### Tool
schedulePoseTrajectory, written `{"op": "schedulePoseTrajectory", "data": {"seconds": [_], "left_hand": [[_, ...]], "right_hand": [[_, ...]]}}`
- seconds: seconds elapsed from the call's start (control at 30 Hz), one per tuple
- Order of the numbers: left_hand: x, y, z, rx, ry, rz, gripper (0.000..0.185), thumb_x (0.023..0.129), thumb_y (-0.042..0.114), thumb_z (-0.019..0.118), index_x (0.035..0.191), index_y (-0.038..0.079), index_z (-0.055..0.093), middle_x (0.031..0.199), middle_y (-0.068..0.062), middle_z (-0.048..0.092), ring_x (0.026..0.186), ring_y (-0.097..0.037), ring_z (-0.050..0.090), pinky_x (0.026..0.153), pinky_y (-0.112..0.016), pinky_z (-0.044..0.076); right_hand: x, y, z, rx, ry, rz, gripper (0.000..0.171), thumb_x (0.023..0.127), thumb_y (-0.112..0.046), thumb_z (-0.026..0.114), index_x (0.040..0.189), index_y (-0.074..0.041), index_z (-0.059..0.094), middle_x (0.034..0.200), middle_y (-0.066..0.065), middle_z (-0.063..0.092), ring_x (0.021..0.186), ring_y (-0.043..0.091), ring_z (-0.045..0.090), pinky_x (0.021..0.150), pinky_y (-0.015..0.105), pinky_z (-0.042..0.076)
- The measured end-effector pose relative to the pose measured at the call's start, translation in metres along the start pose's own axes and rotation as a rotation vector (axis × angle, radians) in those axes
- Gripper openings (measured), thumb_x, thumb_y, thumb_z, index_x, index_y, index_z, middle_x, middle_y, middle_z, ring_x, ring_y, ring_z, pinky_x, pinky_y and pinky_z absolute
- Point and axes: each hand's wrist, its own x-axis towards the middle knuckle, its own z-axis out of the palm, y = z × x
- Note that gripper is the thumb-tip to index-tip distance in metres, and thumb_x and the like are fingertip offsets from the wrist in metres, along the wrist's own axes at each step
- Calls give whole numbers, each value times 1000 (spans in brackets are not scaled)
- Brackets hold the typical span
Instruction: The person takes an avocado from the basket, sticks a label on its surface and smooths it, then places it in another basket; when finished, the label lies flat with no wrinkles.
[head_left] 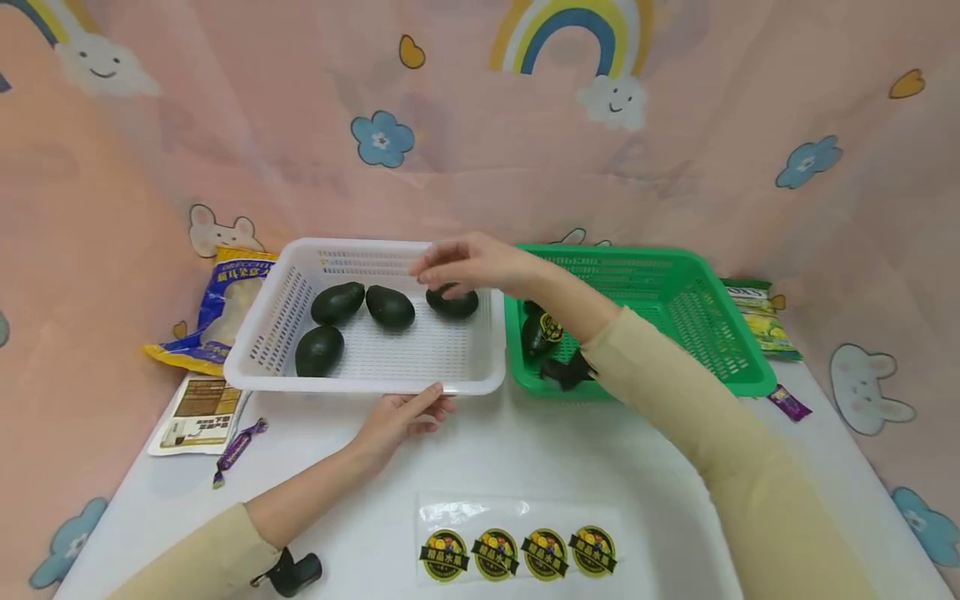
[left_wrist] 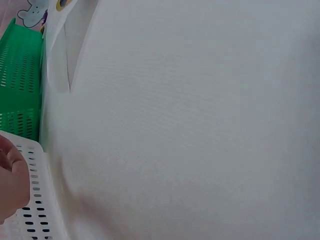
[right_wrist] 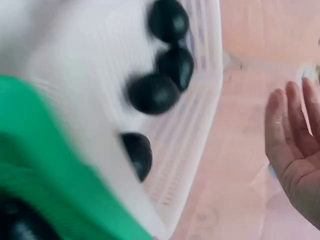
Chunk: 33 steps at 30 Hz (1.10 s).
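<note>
A white plastic basket (head_left: pixel 420 379) holds several dark green avocados (head_left: pixel 390 308). My left hand (head_left: pixel 393 425) is at its front rim, thumb over the edge and fingers bent below it, gripping the rim; the left wrist view shows these fingers against the slotted wall. Above the right part of this basket is my right hand (head_left: pixel 480 265), fingers loosely extended and holding nothing, overlapping the rightmost avocado (head_left: pixel 457 308) in the head view. In the green basket (head_left: pixel 697 333) lies an avocado (head_left: pixel 534 337) bearing a round black-and-gold sticker; my right forearm partly hides that basket.
A clear sheet with round stickers (head_left: pixel 495 554) lies at the front. Left of the white basket are a blue-and-yellow pasta bag (head_left: pixel 217 317), a white pouch (head_left: pixel 198 417) and a purple-wrapped candy (head_left: pixel 238 446). A green packet (head_left: pixel 765 321) and a small purple packet (head_left: pixel 789 403) lie at the right.
</note>
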Motion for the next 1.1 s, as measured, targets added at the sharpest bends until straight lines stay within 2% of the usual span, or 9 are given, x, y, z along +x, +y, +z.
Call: {"op": "schedulePoseTrajectory", "data": {"seconds": [0.1,0.17,0.37,0.43,0.5,0.67,0.87,1.0,1.1], "left_hand": [[1,-1,1,16,-6,6,48,99,34,58,111,-12,65,90,0,72,86,-14,63,78,-28,54],[0,-2,1,28,-7,6,46,99,34,58,109,-10,66,88,0,72,83,-13,62,77,-28,53],[1,-3,4,56,-11,9,49,98,37,59,113,-10,65,87,1,72,81,-12,61,74,-26,52],[1,-3,4,62,-11,11,51,98,37,59,116,-10,64,86,1,72,81,-12,61,74,-26,52],[1,-3,3,66,-10,10,52,98,37,59,118,-10,63,86,1,72,81,-12,60,73,-25,52],[1,-2,1,69,-10,1,52,98,39,57,115,-11,64,87,0,72,81,-12,61,73,-26,52],[1,-1,2,83,-22,3,51,99,37,56,111,-12,64,88,0,72,82,-13,61,75,-27,51],[1,0,0,91,-30,4,50,100,36,55,114,-12,64,88,1,71,82,-13,60,77,-29,51],[1,0,-2,96,-39,16,50,101,35,54,118,-11,62,89,2,71,83,-13,60,78,-31,51]], "right_hand": [[44,-1,-15,-76,-12,103,30,98,-18,60,126,-7,60,129,11,57,117,27,53,95,37,49],[65,6,-22,-175,-9,196,30,98,-16,58,128,-8,59,130,11,56,119,29,51,96,38,48],[88,36,-25,-529,-10,456,42,95,-11,58,137,-9,54,139,8,49,124,25,47,97,38,46],[90,45,-22,-529,-37,510,49,93,-12,62,141,-9,49,143,8,46,125,25,46,97,38,47],[90,51,-16,-452,-79,547,58,91,-13,67,144,-8,44,145,10,44,127,27,45,96,39,48],[94,65,1,-258,-209,593,86,83,-16,78,153,-13,28,152,11,33,127,30,46,85,37,55],[97,75,16,-162,-300,609,106,76,-14,84,157,-19,16,158,7,19,128,29,44,84,39,55],[94,67,16,-239,-329,508,104,74,-20,86,154,-12,20,154,8,27,126,24,47,85,37,55],[82,47,8,-326,-342,349,87,75,-27,85,142,-9,34,139,8,43,118,19,53,89,32,52]]}}
